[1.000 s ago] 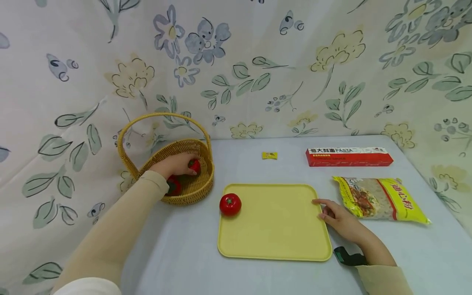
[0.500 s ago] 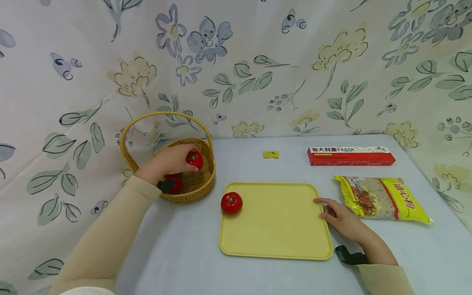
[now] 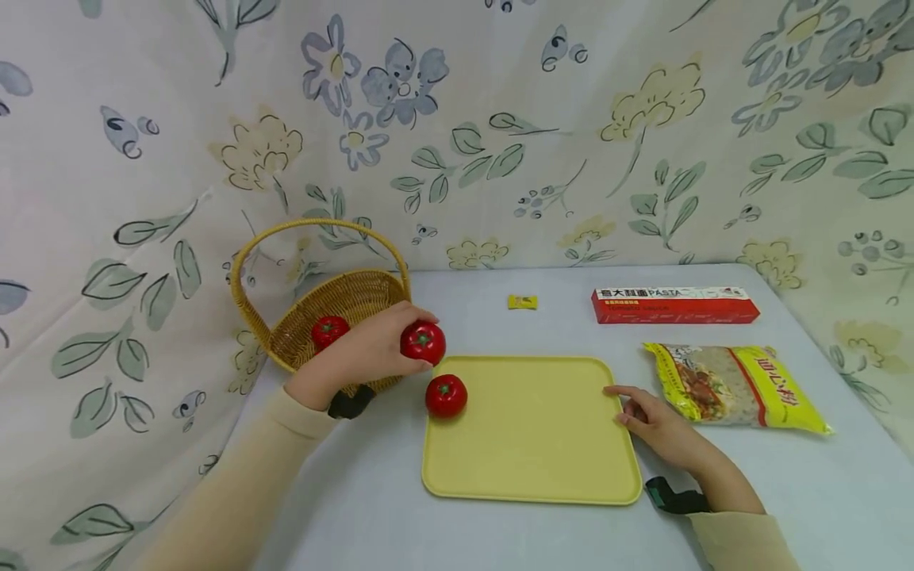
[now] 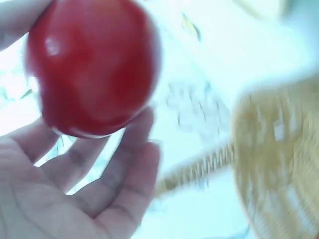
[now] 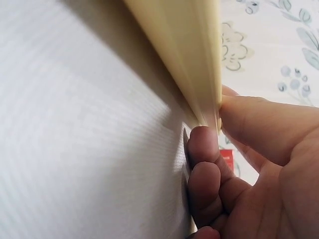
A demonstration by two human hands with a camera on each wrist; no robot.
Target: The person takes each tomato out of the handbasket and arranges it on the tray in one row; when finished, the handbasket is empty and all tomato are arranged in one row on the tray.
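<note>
My left hand [image 3: 374, 341] grips a shiny red tomato [image 3: 424, 342] just above the far-left corner of the yellow tray [image 3: 535, 432]. In the left wrist view the held tomato [image 4: 94, 64] sits between thumb and fingers. A second tomato [image 3: 446, 396] rests on the tray's left edge, just below the held one. Behind my left wrist, the wicker basket [image 3: 286, 337] has another tomato [image 3: 330, 331] inside; the forearm hides part of it. My right hand [image 3: 664, 424] holds the tray's right rim; in the right wrist view its curled fingers [image 5: 203, 144] and thumb meet the rim.
A red pasta box [image 3: 674, 306] lies at the back right, with a yellow bag of pasta [image 3: 739, 386] in front of it. A small yellow packet [image 3: 522, 302] lies behind the tray. Floral cloth [image 3: 457, 135] hangs behind the table.
My left hand has lifted the tomato out of the basket and moved right and toward me, to the tray's far-left corner. The right hand has stayed at the tray's rim.
</note>
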